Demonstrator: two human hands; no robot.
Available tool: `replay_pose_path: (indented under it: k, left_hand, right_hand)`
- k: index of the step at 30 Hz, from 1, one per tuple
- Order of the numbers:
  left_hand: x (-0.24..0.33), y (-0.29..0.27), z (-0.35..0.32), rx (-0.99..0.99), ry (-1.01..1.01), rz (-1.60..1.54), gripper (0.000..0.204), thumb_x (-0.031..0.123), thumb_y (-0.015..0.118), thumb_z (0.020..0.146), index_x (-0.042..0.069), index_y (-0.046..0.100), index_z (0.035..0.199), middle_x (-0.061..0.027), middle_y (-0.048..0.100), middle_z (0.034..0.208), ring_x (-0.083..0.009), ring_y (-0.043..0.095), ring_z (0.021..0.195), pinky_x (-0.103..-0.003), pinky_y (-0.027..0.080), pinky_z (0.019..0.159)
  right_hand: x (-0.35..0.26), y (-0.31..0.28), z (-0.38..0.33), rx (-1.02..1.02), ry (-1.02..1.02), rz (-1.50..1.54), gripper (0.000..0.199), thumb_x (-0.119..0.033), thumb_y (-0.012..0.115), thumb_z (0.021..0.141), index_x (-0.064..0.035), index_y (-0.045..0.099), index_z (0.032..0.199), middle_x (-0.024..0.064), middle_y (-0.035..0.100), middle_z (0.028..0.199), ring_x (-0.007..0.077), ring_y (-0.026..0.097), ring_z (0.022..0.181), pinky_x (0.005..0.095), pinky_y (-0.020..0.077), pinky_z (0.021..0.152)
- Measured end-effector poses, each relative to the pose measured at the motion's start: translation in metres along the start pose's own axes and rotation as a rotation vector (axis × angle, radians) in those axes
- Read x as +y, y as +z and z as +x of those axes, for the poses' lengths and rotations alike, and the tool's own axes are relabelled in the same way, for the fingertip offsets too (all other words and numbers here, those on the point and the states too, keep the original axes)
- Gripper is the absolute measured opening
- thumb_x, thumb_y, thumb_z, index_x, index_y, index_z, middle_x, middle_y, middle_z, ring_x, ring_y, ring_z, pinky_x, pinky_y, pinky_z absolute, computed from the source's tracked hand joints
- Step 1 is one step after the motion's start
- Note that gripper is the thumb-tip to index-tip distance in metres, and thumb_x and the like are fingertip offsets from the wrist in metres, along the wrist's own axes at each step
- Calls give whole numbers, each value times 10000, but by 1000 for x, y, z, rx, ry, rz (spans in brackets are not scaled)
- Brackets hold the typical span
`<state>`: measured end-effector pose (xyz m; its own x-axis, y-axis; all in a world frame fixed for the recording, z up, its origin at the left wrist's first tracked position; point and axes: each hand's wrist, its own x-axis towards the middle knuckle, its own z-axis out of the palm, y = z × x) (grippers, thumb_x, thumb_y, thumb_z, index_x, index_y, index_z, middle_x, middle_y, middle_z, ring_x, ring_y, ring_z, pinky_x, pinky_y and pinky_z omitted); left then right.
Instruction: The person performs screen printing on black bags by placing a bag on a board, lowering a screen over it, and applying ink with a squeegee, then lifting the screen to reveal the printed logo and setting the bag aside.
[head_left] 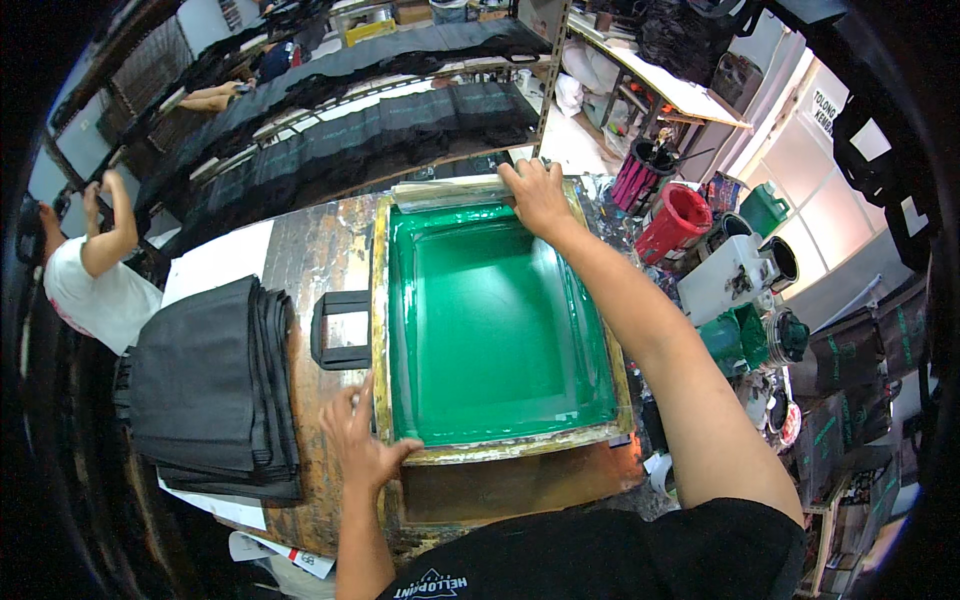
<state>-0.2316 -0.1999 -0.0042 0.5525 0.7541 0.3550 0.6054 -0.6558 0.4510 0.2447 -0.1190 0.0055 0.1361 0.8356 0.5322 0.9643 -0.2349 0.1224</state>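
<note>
A screen printing frame (381,300) with a worn, paint-stained rim lies flat on the table, its mesh (490,320) covered in green. Along its far edge rests a squeegee (440,190), pale and wide, with the fingers of my right hand (538,196) curled over its right part. At the near left corner, my left hand (365,440) has its fingers spread and its thumb against the rim. A black fabric handle (321,330) sticks out from beneath the frame's left side. What lies under the mesh is hidden.
A stack of black fabric bags (205,385) lies on the left of the table. To the right stand a red bucket (684,218), a white jerrycan (715,280) and green-stained pots (735,335). Racks of black bags (400,135) stretch behind. Another person (95,280) is at far left.
</note>
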Motion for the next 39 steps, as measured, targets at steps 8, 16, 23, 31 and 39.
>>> replay_pose_path:
  k: [8,16,23,31,39]
  left_hand:
    - [24,48,207,144,413,14,813,660,768,824,60,672,1364,-202,616,1230,-385,554,1201,-512,418,1040]
    - [18,150,340,148,376,274,691,662,687,891,16,685,1137,-155,663,1096,-348,612,1073,-486,491,932]
    - [11,163,317,289,480,303,603,658,681,877,59,631,837,-110,650,881,-322,640,858,-455,520,737]
    - [17,135,226,274,467,347,601,664,706,851,74,600,813,-89,599,812,-293,602,759,-433,486,686]
    - [44,89,107,148,364,302,542,576,777,819,66,594,844,-121,588,851,-338,577,805,-459,475,717]
  right_hand:
    - [3,37,-17,34,27,-84,446,-156,708,872,-189,609,1306,42,622,1073,244,591,1079,506,403,922]
    - [5,20,7,-97,9,-39,547,-136,803,794,-160,586,1295,47,635,1109,271,601,1122,500,424,930]
    - [-1,22,-23,60,-36,-117,344,-119,696,845,-168,614,1176,24,646,1008,250,623,1022,468,423,862]
    - [-43,-31,-90,19,-58,-83,229,-128,648,876,-164,623,1101,32,637,945,236,628,949,443,427,817]
    - [-90,-102,-178,-77,-50,-78,261,-165,622,899,-170,646,1159,26,632,974,233,625,957,439,425,827]
